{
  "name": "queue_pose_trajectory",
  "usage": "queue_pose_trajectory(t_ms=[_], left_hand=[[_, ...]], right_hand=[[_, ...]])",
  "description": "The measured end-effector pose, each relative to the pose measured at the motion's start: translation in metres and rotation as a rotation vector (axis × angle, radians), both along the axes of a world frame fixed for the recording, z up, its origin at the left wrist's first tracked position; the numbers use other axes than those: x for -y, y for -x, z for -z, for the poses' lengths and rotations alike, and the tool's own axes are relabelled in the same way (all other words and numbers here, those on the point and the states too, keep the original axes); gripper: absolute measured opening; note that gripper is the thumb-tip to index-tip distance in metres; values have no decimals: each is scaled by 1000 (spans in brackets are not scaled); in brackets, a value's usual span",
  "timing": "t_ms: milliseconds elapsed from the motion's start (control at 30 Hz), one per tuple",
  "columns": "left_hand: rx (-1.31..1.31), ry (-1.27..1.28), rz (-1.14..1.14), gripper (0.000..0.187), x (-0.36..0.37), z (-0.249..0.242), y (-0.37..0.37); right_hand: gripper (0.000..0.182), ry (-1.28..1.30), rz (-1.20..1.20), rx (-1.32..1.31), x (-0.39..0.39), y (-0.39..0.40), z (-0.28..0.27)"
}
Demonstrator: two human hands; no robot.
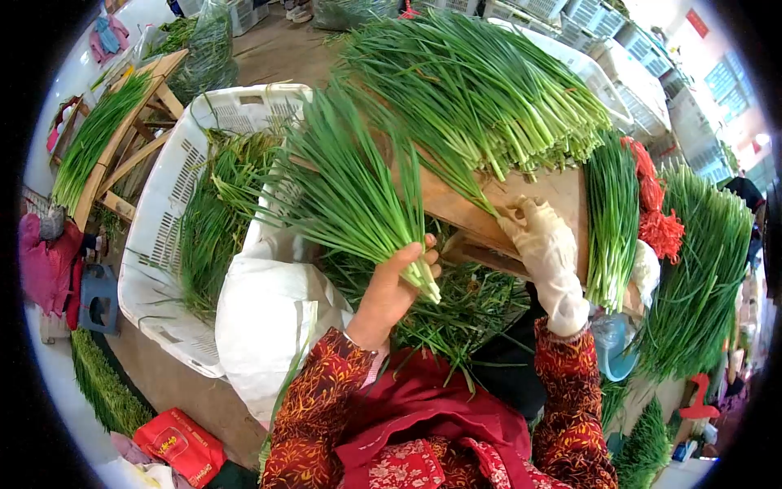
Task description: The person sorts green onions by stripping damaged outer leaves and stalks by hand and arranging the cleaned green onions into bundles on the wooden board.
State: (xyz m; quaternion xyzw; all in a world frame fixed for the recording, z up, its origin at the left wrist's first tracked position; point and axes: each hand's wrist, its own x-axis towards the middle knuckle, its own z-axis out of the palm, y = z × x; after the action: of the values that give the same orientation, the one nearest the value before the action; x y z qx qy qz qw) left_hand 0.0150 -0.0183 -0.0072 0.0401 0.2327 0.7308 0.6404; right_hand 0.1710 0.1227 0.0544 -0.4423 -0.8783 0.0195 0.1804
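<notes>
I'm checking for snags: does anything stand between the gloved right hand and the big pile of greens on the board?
Nothing visible blocks it: between the right hand and the pile of greens there is only bare board, plus a few stalks running up and left from that hand.

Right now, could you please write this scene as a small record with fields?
Left hand: bare, fingers closed around a bunch of green stalks
Right hand: gloved, at the ends of a few stalks; grip unclear
Wooden board: bears a large stalk pile
White crate: left of the board, holds loose greens
Red strings: on the person's right
</notes>
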Motion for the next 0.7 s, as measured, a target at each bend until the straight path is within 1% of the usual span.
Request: queue_pose_trajectory(t_ms=[67,100,133,167,200,267,300,333,367,400,467,500,567,600,667,700], left_hand=[[32,-43,-14,31,-2,9,1],[64,-109,-34,32,-2,10,2],[62,-110,-39,32,-2,10,2],[4,-26,-64,32,0,9,1],[-55,60,-90,32,1,6,0],[-69,91,-119,29,-1,6,-2],[-72,66,-128,28,-2,7,-3],[-76,41,-138,28,-3,7,-3],[-136,71,-145,28,-3,5,-5],[-143,24,-129,30,-3,4,-5],[-172,58,-151,31,-5,11,-9],[-164,24,-144,33,-3,-4,-10],[-185,50,-156,31,-3,0,-11],[-203,72,-162,30,-2,2,-11],[-205,95,-151,31,-1,6,-12],[-213,101,-132,32,-2,9,-13]], right_hand=[[18,19,-141,-84,-6,0,3],[18,16,-145,-85,-3,3,-2],[18,145,-84,-124,3,6,-9],[19,278,-24,-161,8,7,-14],[19,280,-30,-162,11,7,-17],[20,1077,0,-639,19,5,-19],[21,1212,-32,-748,27,7,-20],[20,1259,-107,-786,30,6,-9],[20,1300,-120,-793,37,9,-8],[20,1343,-132,-798,45,14,-7],[20,1292,-112,-677,58,22,-1],[20,1246,-125,-660,64,27,0],[19,1164,-153,-640,67,31,3],[19,1165,-155,-636,67,33,2],[17,586,-236,-534,65,42,-3],[15,509,-211,-438,64,48,-9]])
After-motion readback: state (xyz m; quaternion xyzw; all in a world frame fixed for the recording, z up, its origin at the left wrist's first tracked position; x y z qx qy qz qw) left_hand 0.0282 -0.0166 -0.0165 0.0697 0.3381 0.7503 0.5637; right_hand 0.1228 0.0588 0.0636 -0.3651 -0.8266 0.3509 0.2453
